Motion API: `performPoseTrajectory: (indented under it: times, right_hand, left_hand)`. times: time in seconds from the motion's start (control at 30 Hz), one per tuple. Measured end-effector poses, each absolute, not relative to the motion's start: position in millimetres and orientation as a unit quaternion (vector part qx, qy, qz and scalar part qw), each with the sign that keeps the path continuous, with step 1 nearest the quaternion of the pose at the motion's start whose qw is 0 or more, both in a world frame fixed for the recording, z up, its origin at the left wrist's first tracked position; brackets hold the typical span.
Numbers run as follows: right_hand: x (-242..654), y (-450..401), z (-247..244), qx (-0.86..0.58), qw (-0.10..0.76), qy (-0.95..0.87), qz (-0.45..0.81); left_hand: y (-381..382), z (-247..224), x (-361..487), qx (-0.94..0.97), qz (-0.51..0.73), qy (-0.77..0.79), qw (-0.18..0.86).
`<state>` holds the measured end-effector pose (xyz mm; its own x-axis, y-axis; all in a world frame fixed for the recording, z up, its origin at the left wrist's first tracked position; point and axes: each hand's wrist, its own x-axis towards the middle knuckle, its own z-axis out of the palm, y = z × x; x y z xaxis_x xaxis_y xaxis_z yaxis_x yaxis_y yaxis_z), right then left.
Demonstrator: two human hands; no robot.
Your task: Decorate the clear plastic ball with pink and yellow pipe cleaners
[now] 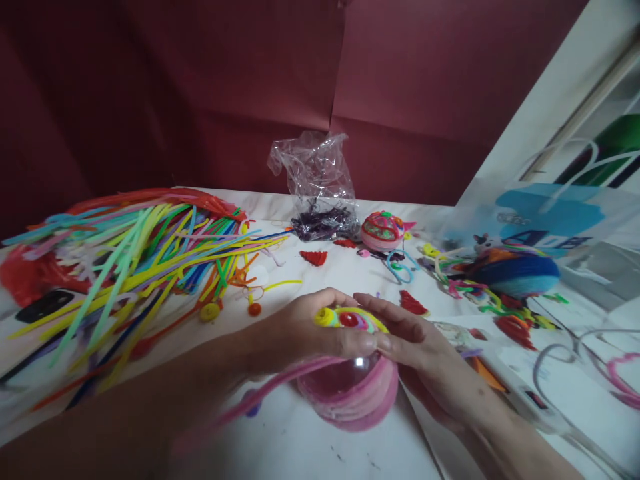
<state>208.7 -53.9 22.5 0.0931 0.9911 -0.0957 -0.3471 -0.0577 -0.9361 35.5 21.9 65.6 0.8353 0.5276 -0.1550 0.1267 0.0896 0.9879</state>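
A clear plastic ball (350, 393), its lower part wrapped in pink pipe cleaner, is between my hands at the front middle. My left hand (305, 330) curls over its left and top, thumb pressed near the middle. From the right my right hand (417, 333) closes round it, its thumb meeting the left one. Yellow, pink and red coiled pipe cleaner pieces (350, 319) cover the top and show between my fingers. A loose pink pipe cleaner (250, 401) trails off the ball to the lower left. Some fingertips are hidden behind the ball.
A large heap of coloured pipe cleaners (165, 267) lies at left, with a dark phone-like object (45, 307). Behind stand a clear plastic bag (320, 180) and a finished-looking pink ball (383, 232). At right are a blue wrapped ball (517, 270) and a glue gun (530, 400).
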Motion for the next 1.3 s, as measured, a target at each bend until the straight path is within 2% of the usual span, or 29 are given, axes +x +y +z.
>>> performPoseTrajectory:
  times: [0.23,0.73,0.87,0.97,1.13,1.3]
  right_hand:
    - [206.2,-54.2,27.0,-0.438,0.573,-0.365,0.589]
    - [203.8,-51.1,30.0,-0.446,0.568,-0.360,0.591]
    - [205.7,-52.1,28.4,-0.436,0.569,-0.365,0.594]
    - [206.3,-52.0,27.4,-0.429,0.562,-0.371,0.602]
    - [206.0,-51.6,26.3,-0.404,0.553,-0.403,0.608]
    - [208.0,-51.1,24.2,-0.406,0.549,-0.394,0.615]
  left_hand:
    - [21.6,68.5,39.7,0.682,0.130,0.317,0.646]
    - [21.6,69.8,38.1,0.639,0.126,0.300,0.697]
    - [21.1,67.2,37.3,0.655,0.138,0.293,0.683]
    - [24.2,68.7,34.9,0.722,0.149,0.274,0.618]
    - [28.3,80.4,27.4,0.892,0.168,0.157,0.389]
    - [25.1,84.4,24.5,0.954,0.197,0.077,0.214]
